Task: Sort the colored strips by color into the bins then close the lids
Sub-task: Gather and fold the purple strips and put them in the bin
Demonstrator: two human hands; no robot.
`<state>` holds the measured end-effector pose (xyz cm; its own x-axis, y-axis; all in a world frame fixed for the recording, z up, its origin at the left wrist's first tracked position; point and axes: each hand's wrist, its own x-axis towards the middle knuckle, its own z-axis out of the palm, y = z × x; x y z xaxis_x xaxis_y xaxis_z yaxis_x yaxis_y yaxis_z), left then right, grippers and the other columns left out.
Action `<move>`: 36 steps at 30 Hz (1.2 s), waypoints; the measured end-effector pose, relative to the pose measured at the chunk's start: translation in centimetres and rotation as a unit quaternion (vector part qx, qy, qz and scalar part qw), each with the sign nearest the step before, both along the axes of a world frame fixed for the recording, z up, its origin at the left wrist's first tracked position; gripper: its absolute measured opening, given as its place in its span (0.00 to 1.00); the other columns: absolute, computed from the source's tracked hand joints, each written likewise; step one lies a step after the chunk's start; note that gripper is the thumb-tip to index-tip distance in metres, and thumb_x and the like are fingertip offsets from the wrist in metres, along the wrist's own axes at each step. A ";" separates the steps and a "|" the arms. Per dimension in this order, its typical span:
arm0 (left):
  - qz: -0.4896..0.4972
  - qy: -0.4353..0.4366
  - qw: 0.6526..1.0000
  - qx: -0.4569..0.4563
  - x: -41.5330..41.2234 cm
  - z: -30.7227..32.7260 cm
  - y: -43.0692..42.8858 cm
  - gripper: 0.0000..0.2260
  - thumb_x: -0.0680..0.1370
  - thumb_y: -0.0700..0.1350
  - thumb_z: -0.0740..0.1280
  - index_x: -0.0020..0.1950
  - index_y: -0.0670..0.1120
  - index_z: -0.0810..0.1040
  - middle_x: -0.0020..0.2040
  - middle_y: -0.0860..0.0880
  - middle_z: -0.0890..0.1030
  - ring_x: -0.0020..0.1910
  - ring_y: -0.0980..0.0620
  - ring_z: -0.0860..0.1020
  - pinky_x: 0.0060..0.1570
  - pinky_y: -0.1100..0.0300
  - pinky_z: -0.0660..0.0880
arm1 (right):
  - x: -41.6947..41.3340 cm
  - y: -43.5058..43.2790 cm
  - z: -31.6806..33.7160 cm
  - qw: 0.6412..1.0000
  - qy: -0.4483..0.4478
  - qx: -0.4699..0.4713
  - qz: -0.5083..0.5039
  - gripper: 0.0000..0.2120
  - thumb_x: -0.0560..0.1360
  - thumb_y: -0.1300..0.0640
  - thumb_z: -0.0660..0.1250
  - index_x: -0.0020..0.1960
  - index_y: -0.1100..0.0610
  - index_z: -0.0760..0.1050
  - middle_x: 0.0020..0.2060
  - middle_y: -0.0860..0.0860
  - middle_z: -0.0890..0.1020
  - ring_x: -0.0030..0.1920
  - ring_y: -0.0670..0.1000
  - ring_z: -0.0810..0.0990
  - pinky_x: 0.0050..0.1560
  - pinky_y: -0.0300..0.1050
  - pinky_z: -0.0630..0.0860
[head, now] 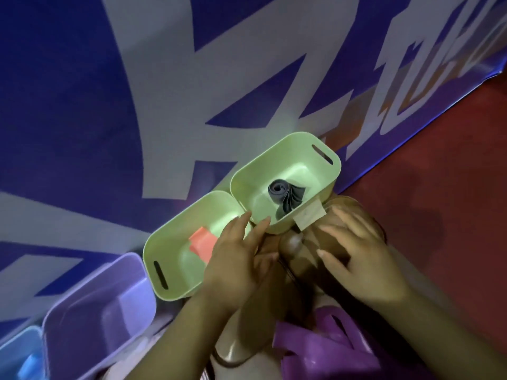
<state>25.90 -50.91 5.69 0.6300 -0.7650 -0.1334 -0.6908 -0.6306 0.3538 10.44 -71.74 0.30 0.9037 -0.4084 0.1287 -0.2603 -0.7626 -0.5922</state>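
Observation:
Two green bins stand side by side. The right green bin (323,160) holds a rolled grey strip (285,196). An orange-red strip (201,242) lies in the left green bin (164,253). My left hand (236,261) lies with straight fingers over the near rims where the two bins meet. My right hand (356,256) rests with spread fingers on a brown lid (304,259) with a round knob, just in front of the right bin. Loose purple strips (326,344) lie near the bottom edge, below my hands.
A purple bin (90,314) stands open at lower left, and a blue bin (13,349) with a blue strip (28,366) sits in the corner. A beige tape label (310,215) hangs on the right green bin. Behind is a blue and white banner (137,91); red floor (439,174) lies right.

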 end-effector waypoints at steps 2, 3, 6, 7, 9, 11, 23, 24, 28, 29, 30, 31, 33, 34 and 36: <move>0.019 -0.009 0.999 -0.033 -3.7 -1.0 3.2 0.28 0.77 0.61 0.64 0.76 0.56 0.65 0.76 0.43 0.65 0.73 0.41 0.67 0.70 0.45 0.67 | -2.6 2.3 -0.9 0.999 0.038 0.017 0.017 0.24 0.74 0.38 0.61 0.65 0.49 0.77 0.73 0.52 0.70 0.73 0.55 0.67 0.70 0.48 0.64; 0.028 0.001 0.999 -0.040 -5.5 -1.6 4.5 0.29 0.77 0.60 0.64 0.76 0.56 0.64 0.76 0.43 0.66 0.72 0.41 0.67 0.70 0.44 0.68 | -3.8 3.4 -1.4 0.998 0.052 0.016 0.028 0.24 0.74 0.38 0.61 0.65 0.48 0.77 0.73 0.51 0.71 0.72 0.55 0.68 0.68 0.47 0.65; 0.056 0.043 0.997 -0.016 -10.2 -3.8 7.8 0.32 0.76 0.64 0.63 0.77 0.62 0.56 0.75 0.46 0.66 0.73 0.45 0.65 0.70 0.46 0.68 | -6.9 6.6 -3.2 0.996 0.049 0.029 0.064 0.21 0.74 0.42 0.64 0.63 0.51 0.79 0.69 0.52 0.75 0.67 0.55 0.74 0.65 0.49 0.73; 0.071 0.070 0.995 0.003 -11.2 -4.7 8.5 0.33 0.75 0.65 0.62 0.77 0.64 0.53 0.76 0.48 0.65 0.74 0.47 0.64 0.70 0.48 0.68 | -7.5 7.4 -3.7 0.995 0.056 0.032 0.075 0.21 0.73 0.43 0.65 0.62 0.51 0.80 0.68 0.52 0.76 0.66 0.55 0.75 0.63 0.50 0.75; 0.081 0.112 0.989 0.047 -12.5 -6.7 9.4 0.34 0.74 0.67 0.60 0.77 0.65 0.52 0.77 0.53 0.62 0.74 0.49 0.62 0.70 0.51 0.68 | -8.3 8.5 -4.4 0.990 0.104 0.024 0.094 0.20 0.72 0.43 0.67 0.62 0.48 0.79 0.67 0.50 0.76 0.65 0.53 0.75 0.62 0.49 0.75; 0.088 0.131 0.984 0.078 -13.1 -8.1 9.5 0.34 0.73 0.67 0.60 0.77 0.65 0.55 0.77 0.56 0.61 0.73 0.50 0.63 0.71 0.53 0.66 | -9.0 9.1 -5.0 0.987 0.126 0.011 0.100 0.20 0.71 0.42 0.69 0.61 0.47 0.78 0.65 0.49 0.77 0.63 0.52 0.76 0.61 0.47 0.76; 0.208 0.213 0.955 0.006 -13.8 -9.3 7.4 0.18 0.76 0.48 0.69 0.65 0.60 0.74 0.55 0.61 0.79 0.53 0.56 0.78 0.51 0.65 0.70 | -10.2 8.3 -6.1 0.985 0.144 0.022 0.095 0.19 0.74 0.41 0.68 0.62 0.45 0.77 0.55 0.42 0.81 0.56 0.46 0.77 0.58 0.42 0.75; 0.218 0.224 0.950 -0.012 -13.8 -9.3 7.4 0.16 0.76 0.47 0.69 0.62 0.61 0.75 0.54 0.62 0.80 0.51 0.59 0.79 0.51 0.66 0.72 | -10.0 8.2 -6.1 0.984 0.148 0.023 0.092 0.19 0.74 0.41 0.69 0.63 0.45 0.77 0.55 0.42 0.81 0.56 0.46 0.77 0.58 0.41 0.75; 0.271 0.300 0.910 -0.094 -14.1 -7.7 6.9 0.09 0.77 0.39 0.70 0.50 0.54 0.82 0.52 0.63 0.84 0.47 0.68 0.80 0.48 0.72 0.76 | -9.6 8.0 -5.9 0.980 0.170 0.042 0.090 0.21 0.72 0.41 0.68 0.64 0.43 0.76 0.54 0.40 0.80 0.54 0.45 0.76 0.56 0.36 0.72; 0.279 0.317 0.900 -0.107 -14.1 -7.1 7.1 0.08 0.77 0.39 0.70 0.48 0.52 0.83 0.49 0.61 0.85 0.45 0.65 0.81 0.45 0.71 0.76 | -9.6 8.0 -5.9 0.980 0.173 0.050 0.089 0.21 0.72 0.40 0.67 0.64 0.42 0.76 0.53 0.39 0.80 0.54 0.44 0.76 0.55 0.34 0.70; 0.281 0.314 0.899 -0.120 -14.1 -6.5 7.4 0.08 0.77 0.40 0.71 0.47 0.54 0.84 0.46 0.60 0.85 0.44 0.63 0.82 0.43 0.70 0.77 | -9.6 8.1 -5.7 0.979 0.172 0.055 0.089 0.20 0.72 0.41 0.67 0.64 0.42 0.76 0.53 0.39 0.80 0.54 0.44 0.76 0.55 0.33 0.68; 0.280 0.302 0.901 -0.134 -14.0 -6.1 7.8 0.09 0.76 0.41 0.72 0.46 0.56 0.84 0.45 0.60 0.85 0.43 0.62 0.82 0.43 0.70 0.76 | -9.7 8.1 -5.6 0.980 0.170 0.059 0.091 0.20 0.73 0.41 0.67 0.63 0.43 0.76 0.54 0.39 0.80 0.54 0.44 0.76 0.55 0.33 0.68; 0.279 0.280 0.904 -0.162 -13.8 -5.2 8.8 0.11 0.75 0.39 0.72 0.45 0.57 0.83 0.44 0.60 0.84 0.43 0.63 0.82 0.44 0.72 0.74 | -10.0 8.3 -5.5 0.979 0.170 0.061 0.097 0.20 0.73 0.42 0.67 0.63 0.44 0.77 0.55 0.41 0.80 0.55 0.45 0.76 0.55 0.33 0.67; 0.270 0.266 0.909 -0.170 -13.8 -4.7 9.3 0.12 0.75 0.38 0.72 0.45 0.57 0.83 0.44 0.60 0.84 0.44 0.63 0.82 0.44 0.72 0.73 | -10.2 8.5 -5.6 0.979 0.169 0.059 0.099 0.19 0.73 0.43 0.68 0.62 0.45 0.78 0.55 0.41 0.81 0.55 0.46 0.77 0.55 0.33 0.68; 0.258 0.245 0.918 -0.176 -14.1 -3.9 10.3 0.11 0.75 0.38 0.72 0.46 0.56 0.83 0.44 0.60 0.84 0.45 0.61 0.82 0.45 0.71 0.74 | -10.6 8.7 -5.8 0.980 0.165 0.051 0.102 0.17 0.72 0.46 0.69 0.59 0.47 0.79 0.54 0.43 0.82 0.54 0.48 0.78 0.55 0.34 0.68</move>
<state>11.82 -40.62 1.82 0.8505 -0.4325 -0.2994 -0.0357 -0.6154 0.7874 -0.14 -63.06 -5.52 0.9533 -0.2115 -0.2154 -0.2990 -0.7601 -0.5770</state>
